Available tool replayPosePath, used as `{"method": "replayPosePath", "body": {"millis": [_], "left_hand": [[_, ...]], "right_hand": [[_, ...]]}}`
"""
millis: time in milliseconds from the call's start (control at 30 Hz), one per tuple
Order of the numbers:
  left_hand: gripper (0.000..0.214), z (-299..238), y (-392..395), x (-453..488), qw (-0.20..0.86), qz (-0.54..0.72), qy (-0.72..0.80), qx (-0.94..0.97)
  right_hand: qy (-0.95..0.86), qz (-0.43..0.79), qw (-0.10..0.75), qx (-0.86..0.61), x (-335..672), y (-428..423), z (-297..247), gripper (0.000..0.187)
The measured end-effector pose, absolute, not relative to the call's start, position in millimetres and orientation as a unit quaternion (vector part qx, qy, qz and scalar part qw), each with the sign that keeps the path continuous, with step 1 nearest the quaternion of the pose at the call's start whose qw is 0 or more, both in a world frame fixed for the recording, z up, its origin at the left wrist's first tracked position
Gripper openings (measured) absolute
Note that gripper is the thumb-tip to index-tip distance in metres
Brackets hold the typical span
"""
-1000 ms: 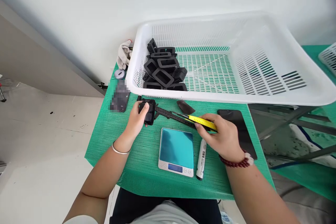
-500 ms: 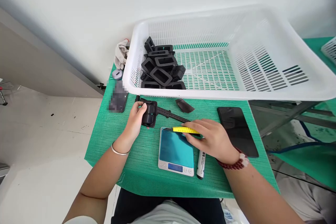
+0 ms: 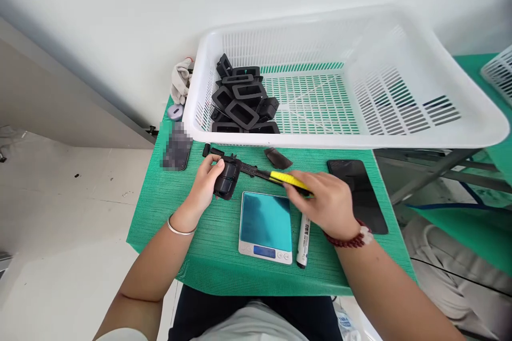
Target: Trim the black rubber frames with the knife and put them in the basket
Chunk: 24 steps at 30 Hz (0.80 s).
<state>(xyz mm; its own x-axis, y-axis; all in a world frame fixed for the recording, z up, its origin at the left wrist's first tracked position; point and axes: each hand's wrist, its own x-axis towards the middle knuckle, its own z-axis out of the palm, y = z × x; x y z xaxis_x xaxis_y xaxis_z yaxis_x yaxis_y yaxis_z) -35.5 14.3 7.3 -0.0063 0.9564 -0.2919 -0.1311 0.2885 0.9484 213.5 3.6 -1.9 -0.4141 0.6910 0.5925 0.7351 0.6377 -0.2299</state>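
My left hand (image 3: 207, 181) grips a black plastic part (image 3: 226, 180) by its left side, thumb on top. In my right hand (image 3: 326, 200) is a yellow utility knife (image 3: 288, 179), pointing left above the table. Behind the part and the knife lies a dark caliper (image 3: 251, 169), partly hidden by both. A small digital scale (image 3: 265, 224) with a shiny blue-green plate sits in front, between my hands. Beside it, below my right hand, rests a white marker (image 3: 303, 242) with a black cap.
A big white basket (image 3: 280, 141) at the back holds several black frame-like parts (image 3: 242, 113) on its left. A dark curved scrap (image 3: 278, 159) lies before it. One phone (image 3: 176, 150) is at left, a black tablet-like device (image 3: 358, 192) at right. A cloth glove (image 3: 181, 82) lies back left.
My right hand has lifted the knife away from over the scale, up toward the caliper. My left hand still holds the black part, now tilted slightly differently. The whole view has shifted a little.
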Motion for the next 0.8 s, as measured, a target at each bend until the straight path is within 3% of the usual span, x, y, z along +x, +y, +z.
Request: {"method": "replayPosePath", "body": {"millis": [200,333,500,667,800], "left_hand": [[0.035,5.6,14.2,-35.9,0.592,0.467,0.539,0.375],[0.035,5.5,14.3,-37.1,0.595,0.464,0.541,0.371],[0.036,6.5,14.0,-37.6,0.595,0.475,0.537,0.362],[0.036,7.3,13.2,-38.2,0.601,0.483,0.529,0.355],[0.034,9.0,12.5,-37.8,0.609,0.478,0.525,0.354]], "right_hand": [[-0.890,0.002,0.329,-0.317,209.9,1.4,0.4,0.014],[-0.854,-0.059,0.334,-0.393,208.8,-0.4,1.5,0.012],[-0.887,-0.030,0.332,-0.319,207.1,-3.1,0.8,0.017],[-0.828,-0.088,0.357,-0.423,210.5,0.4,-0.9,0.017],[-0.881,-0.042,0.344,-0.322,205.6,-2.5,-1.0,0.017]]}}
